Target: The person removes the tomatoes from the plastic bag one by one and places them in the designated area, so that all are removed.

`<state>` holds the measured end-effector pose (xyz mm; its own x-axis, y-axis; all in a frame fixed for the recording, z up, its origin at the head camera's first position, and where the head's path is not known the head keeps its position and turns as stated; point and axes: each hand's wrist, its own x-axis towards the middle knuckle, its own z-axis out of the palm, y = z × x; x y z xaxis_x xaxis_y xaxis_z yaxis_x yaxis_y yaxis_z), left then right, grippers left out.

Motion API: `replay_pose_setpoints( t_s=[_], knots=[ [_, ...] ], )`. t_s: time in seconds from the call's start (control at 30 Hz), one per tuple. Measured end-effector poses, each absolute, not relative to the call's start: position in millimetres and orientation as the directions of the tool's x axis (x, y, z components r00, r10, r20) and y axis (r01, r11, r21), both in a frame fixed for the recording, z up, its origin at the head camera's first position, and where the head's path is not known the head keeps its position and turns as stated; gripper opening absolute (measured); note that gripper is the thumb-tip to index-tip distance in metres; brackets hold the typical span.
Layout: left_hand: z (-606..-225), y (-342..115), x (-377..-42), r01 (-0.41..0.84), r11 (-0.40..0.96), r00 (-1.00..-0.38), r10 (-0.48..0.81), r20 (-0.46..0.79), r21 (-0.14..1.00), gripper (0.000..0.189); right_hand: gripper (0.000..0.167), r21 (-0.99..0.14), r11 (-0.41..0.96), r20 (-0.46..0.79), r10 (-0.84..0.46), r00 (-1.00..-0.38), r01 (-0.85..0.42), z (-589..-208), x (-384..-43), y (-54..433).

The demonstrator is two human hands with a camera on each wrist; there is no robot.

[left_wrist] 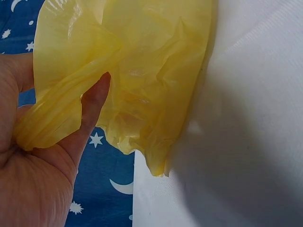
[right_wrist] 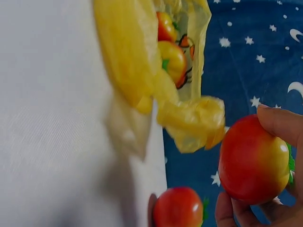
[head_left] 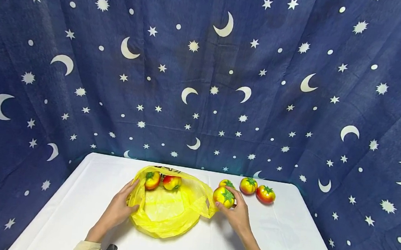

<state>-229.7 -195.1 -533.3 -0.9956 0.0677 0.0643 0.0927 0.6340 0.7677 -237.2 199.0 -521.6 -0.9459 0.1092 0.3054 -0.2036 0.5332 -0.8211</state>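
My left hand (head_left: 118,207) grips the left rim of a yellow plastic bag (head_left: 164,228); in the left wrist view a gathered fold of the bag (left_wrist: 61,106) runs between the thumb and fingers. The bag's mouth faces up and stands open. Inside, toward its far side, lie two red-and-yellow tomatoes with green tops, one (head_left: 151,181) left of the other (head_left: 171,183). My right hand (head_left: 240,218) holds another tomato (head_left: 223,197) between thumb and fingers, right beside the bag's right handle (head_left: 204,207). In the right wrist view this tomato (right_wrist: 251,161) shows its red underside.
Behind my right hand sits a partly hidden tomato (head_left: 226,182). Two more, one at the back (head_left: 248,186) and one farther right (head_left: 265,194), rest on the white-covered table (head_left: 284,239). A dark blue curtain (head_left: 213,69) with moons and stars surrounds the table's back and sides.
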Motion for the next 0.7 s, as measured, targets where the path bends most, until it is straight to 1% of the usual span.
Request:
replay_pose_setpoints(
  t_s=[0.17, 0.33, 0.5, 0.7],
  knots=[
    [-532.5, -194.9, -228.8, 0.078, 0.638, -0.997, 0.061, 0.051, 0.766, 0.089, 0.064, -0.815, 0.544, 0.322, 0.145, -0.935, -0.197, -528.1, -238.9, 212.2],
    [-532.8, -194.7, -228.2, 0.073, 0.639, -0.997, 0.058, 0.047, 0.765, 0.089, 0.064, -0.811, 0.562, 0.307, 0.179, -0.935, -0.159, -530.3, -242.5, 225.7],
    [-532.8, -194.2, -230.1, 0.093, 0.641, -0.996, 0.066, 0.065, 0.762, 0.088, 0.065, -0.803, 0.577, 0.312, 0.194, -0.930, -0.149, -529.6, -247.2, 239.3],
    [-534.5, -195.5, -229.4, 0.073, 0.652, -0.997, 0.058, 0.045, 0.754, 0.088, 0.064, -0.802, 0.582, 0.313, 0.219, -0.924, -0.133, -533.5, -250.8, 251.8]
  ],
)
